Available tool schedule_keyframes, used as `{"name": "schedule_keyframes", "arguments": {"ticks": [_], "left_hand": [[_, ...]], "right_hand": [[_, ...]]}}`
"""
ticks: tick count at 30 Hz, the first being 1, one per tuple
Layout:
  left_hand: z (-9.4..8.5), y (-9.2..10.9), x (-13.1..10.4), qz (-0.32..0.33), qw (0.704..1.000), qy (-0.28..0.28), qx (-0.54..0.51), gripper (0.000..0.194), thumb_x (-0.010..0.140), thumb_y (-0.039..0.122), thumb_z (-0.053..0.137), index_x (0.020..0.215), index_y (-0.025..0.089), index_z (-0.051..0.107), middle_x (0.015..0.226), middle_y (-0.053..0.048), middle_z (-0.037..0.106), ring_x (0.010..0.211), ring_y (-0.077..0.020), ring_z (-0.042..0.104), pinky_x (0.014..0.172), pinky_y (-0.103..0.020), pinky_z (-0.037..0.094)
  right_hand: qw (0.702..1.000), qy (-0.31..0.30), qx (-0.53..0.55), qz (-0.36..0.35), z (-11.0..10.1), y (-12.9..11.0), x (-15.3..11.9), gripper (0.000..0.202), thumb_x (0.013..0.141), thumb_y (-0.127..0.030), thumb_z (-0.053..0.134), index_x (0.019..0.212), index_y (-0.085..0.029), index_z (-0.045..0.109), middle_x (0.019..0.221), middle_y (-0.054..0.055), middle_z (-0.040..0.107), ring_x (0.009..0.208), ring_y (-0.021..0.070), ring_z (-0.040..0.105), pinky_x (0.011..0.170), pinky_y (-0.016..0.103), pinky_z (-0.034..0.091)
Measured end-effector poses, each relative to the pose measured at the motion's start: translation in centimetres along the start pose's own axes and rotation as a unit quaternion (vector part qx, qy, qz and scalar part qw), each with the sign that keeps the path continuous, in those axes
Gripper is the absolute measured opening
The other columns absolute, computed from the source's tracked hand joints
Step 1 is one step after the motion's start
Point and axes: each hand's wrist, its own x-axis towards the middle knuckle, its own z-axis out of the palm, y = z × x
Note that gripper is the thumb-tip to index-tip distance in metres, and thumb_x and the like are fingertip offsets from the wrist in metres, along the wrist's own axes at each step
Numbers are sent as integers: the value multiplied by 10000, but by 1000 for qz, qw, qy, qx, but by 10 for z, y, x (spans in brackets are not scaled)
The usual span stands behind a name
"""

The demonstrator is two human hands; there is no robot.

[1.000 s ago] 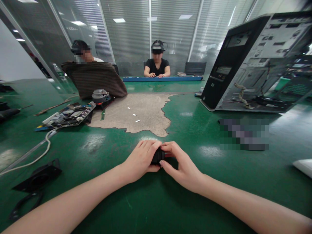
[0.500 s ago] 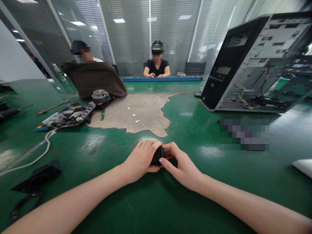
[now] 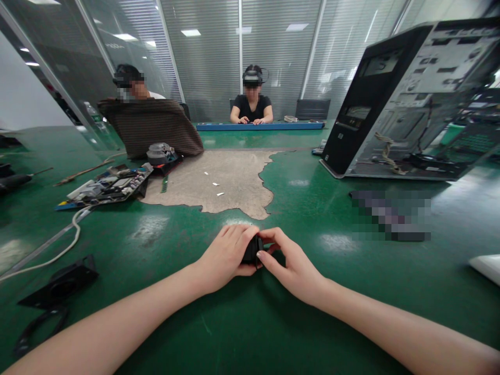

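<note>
Low over the green tabletop (image 3: 219, 333), my left hand (image 3: 222, 260) is wrapped round a small black boxy part (image 3: 251, 253), its fingers over the top and the thumb underneath. Much of the part is covered by that hand, so its exact kind cannot be made out. From the other side my right hand (image 3: 291, 265) pinches the part's right edge between thumb and fingers. A thin dark piece sticks down beside the right thumb tip.
A worn patch (image 3: 230, 182) with small white scraps lies ahead. Leftward are a circuit board (image 3: 109, 186), a pale cable (image 3: 76, 232) and a black piece (image 3: 64, 284). An opened computer tower (image 3: 344, 120) stands right, near a blurred-out flat object (image 3: 390, 213). Two people sit opposite.
My right thumb and fingers have shifted very slightly at the black part's edge. My left hand stays where it was.
</note>
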Motion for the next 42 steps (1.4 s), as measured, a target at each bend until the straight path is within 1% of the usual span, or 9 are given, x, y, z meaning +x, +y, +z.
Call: {"name": "schedule_keyframes", "arguments": {"ticks": [8, 12, 17, 21, 24, 28, 33, 39, 42], "left_hand": [[1, 0, 0, 0, 1000, 3, 0, 594, 673, 213, 641, 1146, 192, 283, 1063, -80, 505, 990, -246, 484, 832, -384, 382], [4, -2, 0, 4, 1000, 12, 0, 606, 669, 226, 648, 1153, 189, 285, 1066, -80, 505, 994, -246, 481, 839, -384, 380], [4, -2, -1, 4, 1000, 8, 7, 611, 670, 214, 642, 1160, 183, 279, 1085, -88, 498, 1002, -250, 476, 844, -390, 379], [2, -2, 0, 9, 1000, 2, 4, 614, 674, 193, 628, 1169, 195, 266, 1102, -86, 492, 1012, -250, 474, 846, -397, 378], [1, -2, 0, 5, 1000, 1, -1, 599, 677, 203, 631, 1162, 194, 279, 1090, -80, 500, 1009, -243, 476, 847, -389, 376], [3, -1, 0, -1, 1000, 9, -3, 598, 673, 236, 649, 1152, 187, 295, 1070, -79, 510, 997, -240, 480, 847, -383, 376], [4, -2, -1, -3, 1000, 3, 3, 595, 674, 233, 643, 1156, 184, 297, 1091, -90, 501, 1003, -246, 475, 847, -390, 375], [2, -3, -2, 4, 1000, -1, 3, 606, 681, 198, 619, 1177, 203, 270, 1112, -82, 489, 1021, -246, 471, 852, -398, 374], [2, -2, -2, 2, 1000, 3, 5, 610, 678, 219, 634, 1172, 195, 278, 1110, -86, 496, 1018, -245, 472, 854, -395, 373]], "right_hand": [[998, 29, -6, -49, -2, 0, -1, 111, 817, -175, 498, 920, -216, 490, 1009, 51, 515, 948, 179, 516, 828, 359, 451], [999, 32, 29, -8, 0, 2, 2, 204, 803, -161, 508, 997, -204, 464, 994, 54, 523, 928, 171, 524, 776, 321, 479], [999, -11, 40, 36, 0, 1, 0, 229, 817, -164, 478, 1040, -197, 442, 949, 47, 548, 810, 151, 564, 728, 320, 495], [1000, 5, 5, -23, -2, -2, -2, 245, 762, -125, 529, 986, -202, 465, 1005, 57, 511, 928, 180, 523, 796, 342, 464], [998, 25, 1, -57, -3, -1, -1, 166, 773, -132, 529, 913, -207, 483, 1032, 56, 494, 980, 182, 498, 853, 357, 431], [998, 30, 44, -26, -1, 2, 2, 153, 801, -154, 508, 942, -210, 482, 981, 47, 510, 929, 168, 518, 799, 332, 468], [998, -10, 64, 22, 0, 4, 1, 237, 812, -155, 491, 1043, -199, 458, 981, 53, 526, 870, 156, 546, 769, 323, 497], [999, -8, 34, -32, -2, 3, -2, 264, 778, -135, 535, 1018, -224, 468, 1035, 54, 490, 957, 176, 504, 810, 340, 485], [999, 8, 30, -39, -3, 4, -1, 185, 790, -156, 535, 958, -222, 494, 1016, 50, 504, 952, 179, 509, 833, 363, 466]]}}
